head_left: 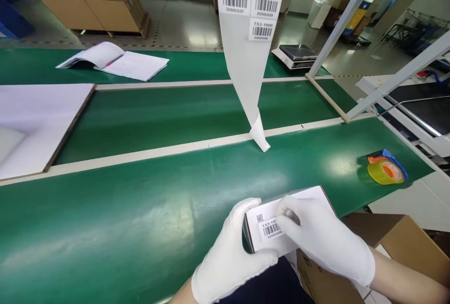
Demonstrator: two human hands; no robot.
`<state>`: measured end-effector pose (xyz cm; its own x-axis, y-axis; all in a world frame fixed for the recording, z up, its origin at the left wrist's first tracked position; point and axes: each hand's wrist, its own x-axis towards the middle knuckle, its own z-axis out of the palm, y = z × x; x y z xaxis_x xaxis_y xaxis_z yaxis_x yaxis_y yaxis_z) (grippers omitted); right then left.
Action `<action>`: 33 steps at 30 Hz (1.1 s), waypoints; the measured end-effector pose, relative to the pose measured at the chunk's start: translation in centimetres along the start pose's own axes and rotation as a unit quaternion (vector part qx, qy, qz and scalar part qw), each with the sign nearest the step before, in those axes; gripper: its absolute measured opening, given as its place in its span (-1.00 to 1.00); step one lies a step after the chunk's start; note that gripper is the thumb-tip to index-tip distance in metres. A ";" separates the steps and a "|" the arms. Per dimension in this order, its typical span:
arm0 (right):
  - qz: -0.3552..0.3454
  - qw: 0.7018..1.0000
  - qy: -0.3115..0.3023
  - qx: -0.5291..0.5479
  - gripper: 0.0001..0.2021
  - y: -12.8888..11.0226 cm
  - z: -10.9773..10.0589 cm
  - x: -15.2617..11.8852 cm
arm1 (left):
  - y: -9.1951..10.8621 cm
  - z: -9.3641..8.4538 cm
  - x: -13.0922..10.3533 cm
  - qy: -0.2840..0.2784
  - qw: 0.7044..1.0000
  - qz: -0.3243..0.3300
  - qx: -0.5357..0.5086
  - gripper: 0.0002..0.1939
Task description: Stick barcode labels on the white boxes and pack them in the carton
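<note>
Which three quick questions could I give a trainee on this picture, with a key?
1. What does the left hand hold?
a) the open booklet
b) the white box
c) the tape roll
2. True or false: the right hand hides part of the label on the box.
3. Fill in: the lowest row on the hanging label strip has ___ label(s).

Key: 1 b; 2 true; 3 one.
</note>
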<state>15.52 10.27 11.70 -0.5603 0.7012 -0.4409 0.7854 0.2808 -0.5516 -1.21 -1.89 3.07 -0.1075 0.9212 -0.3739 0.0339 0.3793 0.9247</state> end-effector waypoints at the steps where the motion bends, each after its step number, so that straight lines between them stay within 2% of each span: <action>1: 0.001 1.000 0.000 -0.008 -0.80 0.0 0.1 0.0 | 0.0 0.0 0.1 -0.006 1.000 0.000 -0.001 -0.04; 7: -0.007 1.000 0.013 -0.019 -0.81 0.5 0.6 -0.3 | -0.1 -0.2 0.1 -0.038 0.999 -0.004 -0.025 -0.04; 14: -0.015 0.999 0.026 -0.038 -0.80 0.7 1.0 -0.4 | -0.5 -0.4 0.2 -0.008 1.000 0.016 -0.003 -0.05; 20: -0.016 0.999 0.025 -0.038 -0.79 0.7 0.9 -0.5 | -0.3 -0.5 0.4 -0.012 1.000 0.023 -0.006 -0.07; 27: -0.025 0.998 0.032 -0.040 -0.78 0.6 0.8 -0.4 | 0.0 -0.6 0.3 -0.041 0.999 -0.034 0.006 -0.02; 33: -0.034 0.997 0.039 -0.049 -0.77 0.6 0.9 -0.2 | 0.0 -0.7 0.3 -0.049 0.998 -0.027 0.017 -0.03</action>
<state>15.85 9.69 10.87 -0.5935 0.7268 -0.3458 0.7709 0.3897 -0.5039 -1.90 -1.65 3.02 -0.0122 0.9031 -0.4292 0.0637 0.4291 0.9010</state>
